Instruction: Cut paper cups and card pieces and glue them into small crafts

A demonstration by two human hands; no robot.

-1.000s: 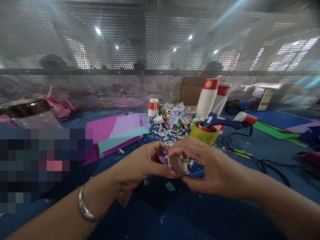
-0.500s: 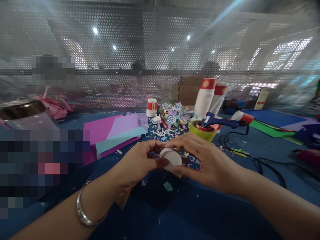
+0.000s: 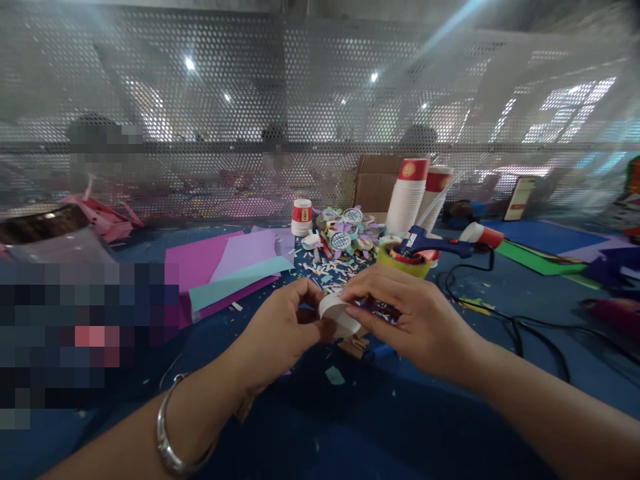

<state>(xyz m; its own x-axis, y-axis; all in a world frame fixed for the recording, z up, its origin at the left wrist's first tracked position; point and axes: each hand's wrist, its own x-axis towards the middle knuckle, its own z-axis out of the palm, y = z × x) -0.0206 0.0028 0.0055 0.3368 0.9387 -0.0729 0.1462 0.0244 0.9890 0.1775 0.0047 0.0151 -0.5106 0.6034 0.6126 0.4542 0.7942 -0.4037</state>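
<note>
Between both hands is a short, round white piece that looks like a cut-off paper cup bottom (image 3: 339,316), tilted above the table. My left hand (image 3: 283,323) is closed on its left edge, thumb underneath and fingers curled behind. From the other side my right hand (image 3: 410,317) pinches the upper right edge with thumb and fingertips. A brown cardboard piece (image 3: 354,345) lies just below, partly hidden, with a teal paper scrap (image 3: 335,375) nearer to me. Under my left wrist shows another bit of cardboard (image 3: 245,405).
Behind the hands lies a heap of paper turtle-like crafts (image 3: 343,237) among scraps. A blue glue gun (image 3: 435,241) rests on a yellow tape roll (image 3: 395,261), its cord trailing right. Stacked paper cups (image 3: 404,200) stand behind. Coloured paper (image 3: 225,267) lies left, beside a person's blurred-out area.
The white cup bottom has tipped so its side wall shows more. My right fingers have closed in on its edge, and the cardboard beneath is more exposed.
</note>
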